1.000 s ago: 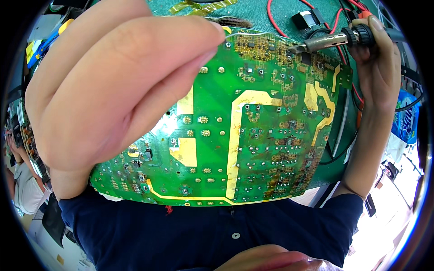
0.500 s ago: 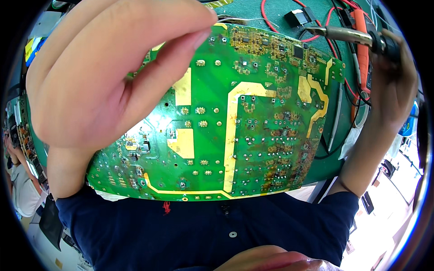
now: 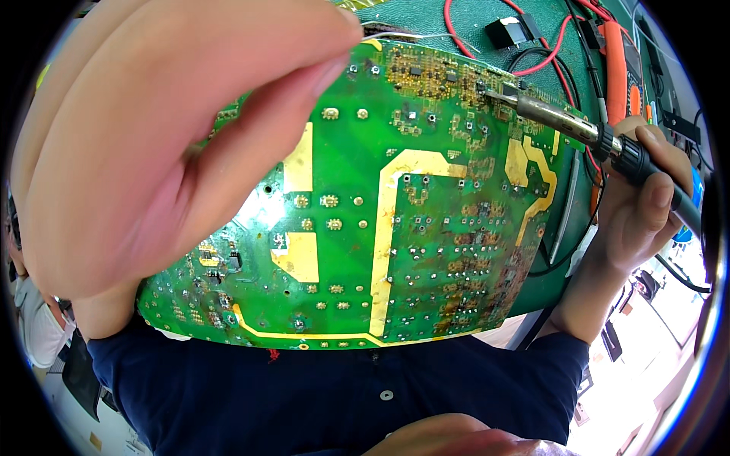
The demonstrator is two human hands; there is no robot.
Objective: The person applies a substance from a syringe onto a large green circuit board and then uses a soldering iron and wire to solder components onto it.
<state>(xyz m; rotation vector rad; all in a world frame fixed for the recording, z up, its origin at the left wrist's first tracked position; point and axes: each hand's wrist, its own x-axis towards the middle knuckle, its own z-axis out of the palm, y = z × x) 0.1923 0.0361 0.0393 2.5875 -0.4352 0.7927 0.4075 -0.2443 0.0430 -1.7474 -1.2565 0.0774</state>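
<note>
A large green circuit board (image 3: 346, 254), with gold areas and brown-stained rows of solder points, lies in front of me. My left hand (image 3: 144, 144) hovers over its left part, thumb and forefinger pinched together on a thin silvery solder wire (image 3: 414, 36). The wire runs right from the fingertips along the board's far edge. My right hand (image 3: 646, 194) grips the dark handle of a soldering iron (image 3: 559, 121). The iron slants left, its tip over the small chips near the board's far right edge; firm contact cannot be made out.
Beyond the board is a green mat (image 3: 411, 15). A small black block (image 3: 511, 32) sits there among red cables (image 3: 449, 23) and black ones. An orange-edged meter (image 3: 620, 68) stands at the far right. A slim metal rod (image 3: 563, 209) lies beside the board's right edge. Another person (image 3: 42, 323) shows at far left.
The soldering iron has come left and down, from beyond the board to over its chips. My left hand looks larger and nearer, still pinching the wire. The board appears slightly lower.
</note>
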